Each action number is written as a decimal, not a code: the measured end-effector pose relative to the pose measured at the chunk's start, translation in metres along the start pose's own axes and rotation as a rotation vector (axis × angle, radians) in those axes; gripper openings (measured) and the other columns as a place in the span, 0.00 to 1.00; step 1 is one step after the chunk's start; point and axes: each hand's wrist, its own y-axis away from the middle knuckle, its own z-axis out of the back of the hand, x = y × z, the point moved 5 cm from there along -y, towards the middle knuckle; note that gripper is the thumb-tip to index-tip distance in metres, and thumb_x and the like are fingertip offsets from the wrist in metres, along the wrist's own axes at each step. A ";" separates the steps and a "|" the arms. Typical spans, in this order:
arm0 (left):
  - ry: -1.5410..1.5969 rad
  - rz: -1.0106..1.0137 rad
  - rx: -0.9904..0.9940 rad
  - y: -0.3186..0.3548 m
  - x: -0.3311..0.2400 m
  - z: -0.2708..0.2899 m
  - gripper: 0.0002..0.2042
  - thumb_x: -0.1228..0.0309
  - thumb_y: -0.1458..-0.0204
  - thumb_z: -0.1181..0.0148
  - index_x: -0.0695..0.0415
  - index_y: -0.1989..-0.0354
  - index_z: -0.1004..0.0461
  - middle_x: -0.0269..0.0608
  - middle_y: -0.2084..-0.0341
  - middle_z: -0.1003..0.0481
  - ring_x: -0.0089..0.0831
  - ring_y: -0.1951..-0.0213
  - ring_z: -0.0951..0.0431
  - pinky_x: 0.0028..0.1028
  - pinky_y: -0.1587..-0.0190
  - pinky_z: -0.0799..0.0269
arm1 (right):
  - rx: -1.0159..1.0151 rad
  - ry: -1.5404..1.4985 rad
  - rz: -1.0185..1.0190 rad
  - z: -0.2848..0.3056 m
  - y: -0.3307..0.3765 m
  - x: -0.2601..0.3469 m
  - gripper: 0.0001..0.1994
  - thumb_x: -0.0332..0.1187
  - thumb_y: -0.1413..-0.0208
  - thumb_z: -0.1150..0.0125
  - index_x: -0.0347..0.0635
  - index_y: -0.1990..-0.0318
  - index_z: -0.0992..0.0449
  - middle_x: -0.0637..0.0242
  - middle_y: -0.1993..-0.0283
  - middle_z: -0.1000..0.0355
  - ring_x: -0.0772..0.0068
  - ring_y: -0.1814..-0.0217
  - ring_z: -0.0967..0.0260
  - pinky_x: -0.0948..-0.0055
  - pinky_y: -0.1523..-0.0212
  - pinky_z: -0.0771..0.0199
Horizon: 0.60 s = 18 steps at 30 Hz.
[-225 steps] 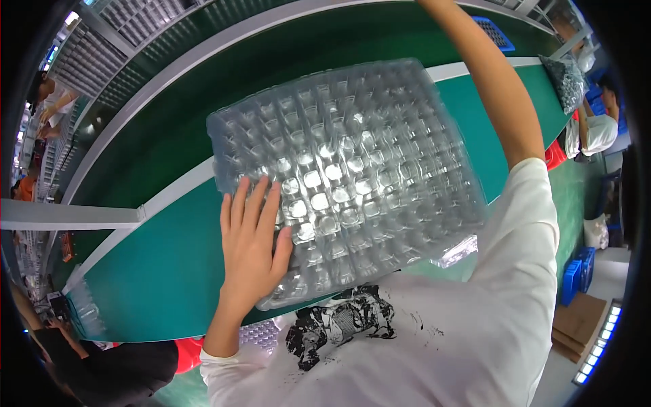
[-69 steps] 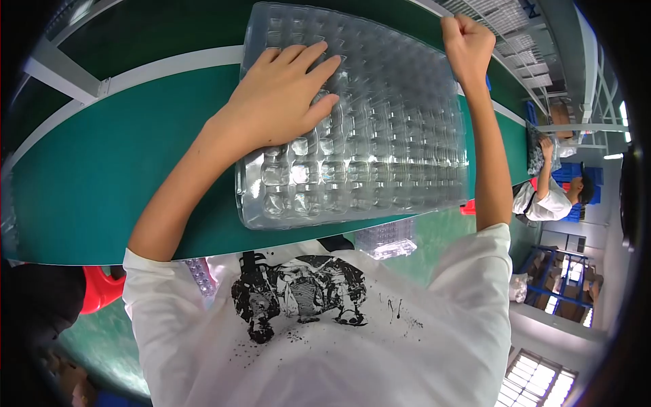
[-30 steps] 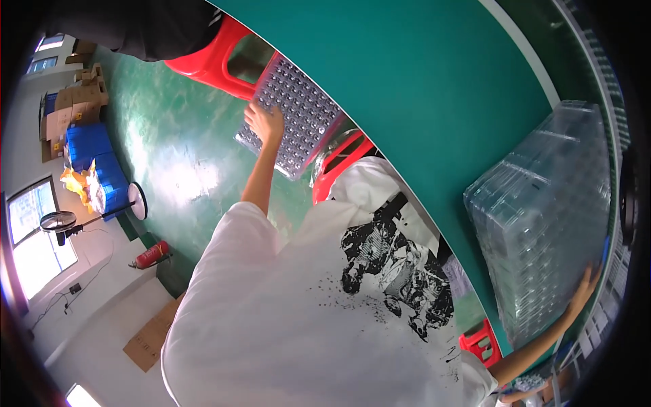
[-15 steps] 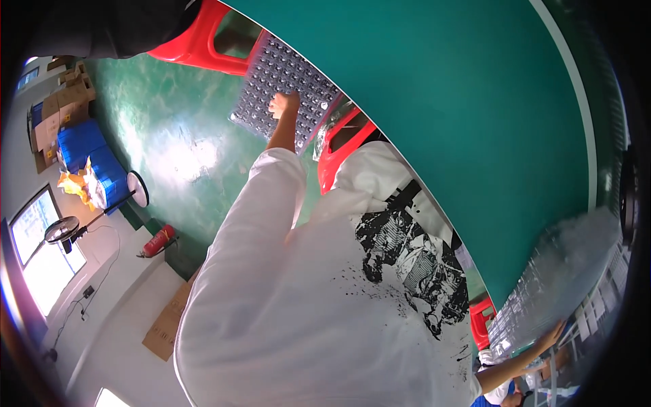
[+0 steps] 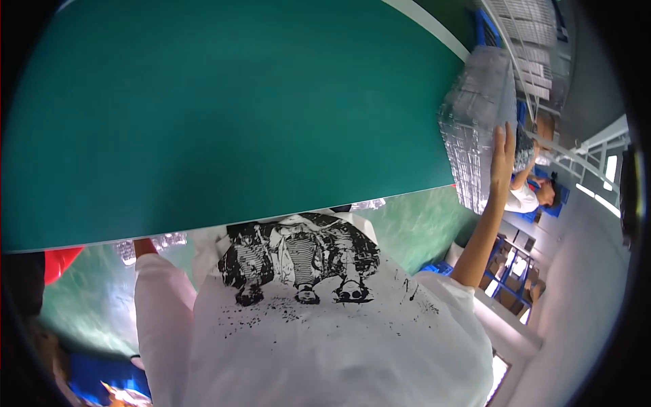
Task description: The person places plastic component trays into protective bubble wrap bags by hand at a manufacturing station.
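On the right, my right hand (image 5: 502, 157) lies with its fingers stretched along the outer side of a tall stack of clear plastic trays (image 5: 472, 112) at the table's right end. My left forearm (image 5: 144, 247) reaches down at the lower left, under the near edge of the green table (image 5: 237, 122). That edge hides the left hand and its fingers. Beside the left wrist, parts of a clear plastic cell tray (image 5: 169, 241) show below the table edge; whether the hand touches it is hidden.
A red stool (image 5: 61, 263) stands at the lower left, near a dark-clothed person (image 5: 26, 285). Past the tray stack, another person in white (image 5: 522, 199) works near a white metal rack (image 5: 522, 64). Blue shelving with boxes (image 5: 508, 275) stands farther right.
My view has swung to the right. The left hand, which was on a filled cell tray over the red stools, is now hidden by the table edge. My right hand is still on the stack.
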 end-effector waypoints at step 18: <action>0.261 -0.151 0.075 0.016 -0.223 -0.047 0.20 0.53 0.54 0.44 0.58 0.62 0.22 0.43 0.63 0.22 0.39 0.61 0.22 0.35 0.58 0.26 | -0.458 -0.357 0.064 -0.002 0.091 0.035 0.18 0.37 0.38 0.60 0.32 0.68 0.27 0.60 0.67 0.26 0.70 0.62 0.32 0.72 0.59 0.35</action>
